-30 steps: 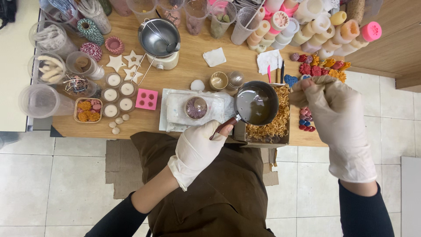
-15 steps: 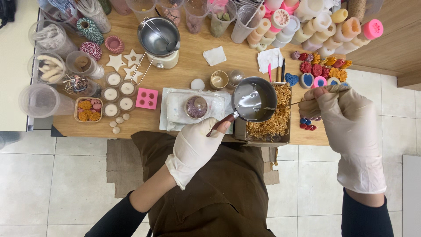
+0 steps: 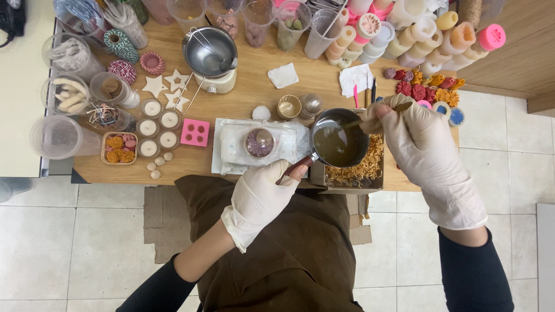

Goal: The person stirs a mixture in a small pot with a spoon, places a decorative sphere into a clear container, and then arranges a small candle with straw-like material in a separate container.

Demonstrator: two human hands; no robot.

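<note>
Head view: my left hand (image 3: pixel 261 199) grips small saucepan (image 3: pixel 338 141) by its handle; right hand (image 3: pixel 413 138) pinches stirring stick (image 3: pixel 352 122). Risk: tilting pan spills liquid onto shredded-paper box (image 3: pixel 361 167).

A wooden table (image 3: pixel 254 86) carries everything. Along its far edge stand clear plastic cups (image 3: pixel 257 17) and stacked pillar candles (image 3: pixel 404 34). A metal melting pot on a small heater (image 3: pixel 211 55) sits near the far middle, with white star shapes (image 3: pixel 167 86) to its left. Near the left edge are twine spools (image 3: pixel 121 58), tealights (image 3: pixel 156 124) and a pink silicone mould (image 3: pixel 194 132). A box of straw-coloured shreds (image 3: pixel 364 167) stands at the near edge; coloured wax flowers (image 3: pixel 425 89) lie by the right edge.
</note>
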